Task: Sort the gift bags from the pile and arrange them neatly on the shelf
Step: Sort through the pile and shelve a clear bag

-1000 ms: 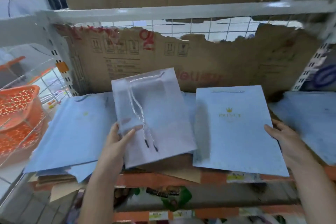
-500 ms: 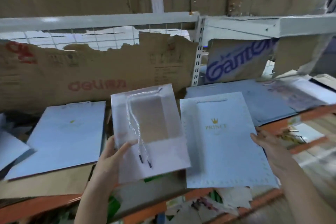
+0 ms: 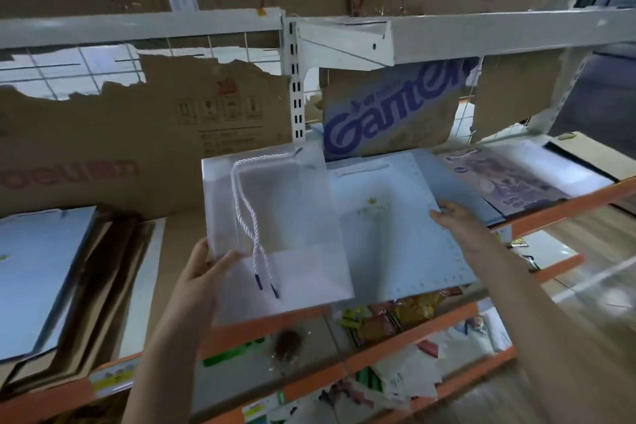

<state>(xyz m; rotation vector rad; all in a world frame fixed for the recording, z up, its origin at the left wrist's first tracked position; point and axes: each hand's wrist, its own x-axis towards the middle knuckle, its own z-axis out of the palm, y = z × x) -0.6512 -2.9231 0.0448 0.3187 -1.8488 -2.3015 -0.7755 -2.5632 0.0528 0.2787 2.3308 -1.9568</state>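
My left hand (image 3: 201,272) holds a white bag (image 3: 278,234) with white cord; my right hand (image 3: 454,217) touches a pale-blue bag (image 3: 395,237) with gold crown print.

Showing "Gamer" in blue on the cardboard sheet (image 3: 389,113); reading upside-down red "deli" on the torn box (image 3: 113,148).

Two hands: left (image 3: 198,272), right (image 3: 454,217). Two gift bags held up: one white bag (image 3: 285,251) with a twisted cord handle, one pale blue bag (image 3: 395,234) with a gold crown. One more pale blue bag (image 3: 31,268) flat at far left. One printed bag (image 3: 506,182) flat at right. Two orange-edged shelf levels (image 3: 557,210) below.
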